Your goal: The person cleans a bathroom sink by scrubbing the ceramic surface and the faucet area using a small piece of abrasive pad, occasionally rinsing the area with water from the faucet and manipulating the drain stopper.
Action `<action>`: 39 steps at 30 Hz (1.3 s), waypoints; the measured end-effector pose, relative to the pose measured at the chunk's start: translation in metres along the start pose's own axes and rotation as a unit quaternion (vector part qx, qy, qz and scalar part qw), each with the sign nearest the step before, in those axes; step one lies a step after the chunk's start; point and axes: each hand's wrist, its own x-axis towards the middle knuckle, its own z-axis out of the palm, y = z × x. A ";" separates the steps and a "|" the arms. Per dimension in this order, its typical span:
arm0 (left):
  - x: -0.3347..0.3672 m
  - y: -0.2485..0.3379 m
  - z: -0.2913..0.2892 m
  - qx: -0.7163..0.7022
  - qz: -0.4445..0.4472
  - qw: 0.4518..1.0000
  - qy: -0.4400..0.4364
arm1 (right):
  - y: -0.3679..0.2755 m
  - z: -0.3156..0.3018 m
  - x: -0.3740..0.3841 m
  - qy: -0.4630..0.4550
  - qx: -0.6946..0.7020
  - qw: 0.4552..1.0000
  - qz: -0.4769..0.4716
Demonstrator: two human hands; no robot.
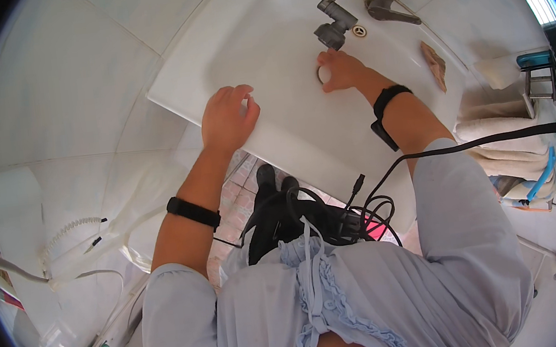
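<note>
A white sink lies in front of me. Inside it, under the faucet's spout, my right hand has its thumb and fingers curved round a small round pale thing with a dark rim. The fingers partly cover this thing, and I cannot tell whether it is loose or part of the basin. Over the sink's near left side is my left hand, its fingers curled toward the thumb. A whitish spot shows at the fingertips, too small to name. The grey metal faucet is just beyond my right hand.
A faucet handle and a round overflow ring are at the sink's far side. On the right rim lies a brownish scrap. A black cable crosses by my right arm. Folded towels sit on a rack at right.
</note>
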 end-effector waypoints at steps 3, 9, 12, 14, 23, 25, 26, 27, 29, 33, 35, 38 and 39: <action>0.001 0.004 0.001 -0.002 -0.011 1.000 -0.007 | 0.027 0.006 0.001 0.033 0.050 0.996 -0.062; 0.001 0.007 -0.003 -0.009 -0.033 0.999 -0.009 | 0.041 0.026 -0.023 0.023 -0.048 0.993 -0.103; -0.001 0.007 -0.007 -0.002 -0.047 0.999 -0.016 | 0.016 0.021 -0.037 -0.023 -0.017 0.998 -0.055; 0.001 0.010 -0.007 -0.001 -0.048 0.998 -0.031 | 0.027 0.019 -0.035 -0.012 -0.027 0.997 -0.077; 0.000 0.009 -0.004 0.021 -0.059 0.998 -0.025 | 0.014 -0.035 -0.064 0.063 0.103 0.984 -0.133; 0.001 0.008 -0.002 0.024 -0.059 0.997 -0.036 | 0.014 -0.055 -0.081 0.092 0.228 0.966 -0.077; 0.001 0.009 -0.002 0.024 -0.054 0.998 -0.037 | 0.014 -0.065 -0.089 0.097 0.229 0.966 -0.074; 0.001 0.011 -0.003 0.020 -0.071 0.996 -0.043 | 0.013 -0.075 -0.096 0.115 0.244 0.961 -0.064; 0.000 0.012 -0.005 0.017 -0.084 0.995 -0.053 | 0.008 -0.084 -0.112 0.147 0.284 0.946 -0.047; -0.001 0.004 -0.003 0.025 -0.075 0.995 -0.054 | -0.019 -0.088 -0.154 0.035 0.177 0.982 -0.063; 0.001 0.006 -0.002 0.025 -0.061 0.996 -0.055 | -0.016 -0.080 -0.181 0.001 0.172 0.983 -0.070; 0.004 0.005 -0.003 0.028 -0.057 0.997 -0.053 | -0.011 -0.068 -0.229 -0.031 0.177 0.982 -0.059; 0.005 0.001 -0.004 0.034 -0.059 0.996 -0.055 | -0.011 -0.068 -0.247 0.003 0.191 0.981 -0.035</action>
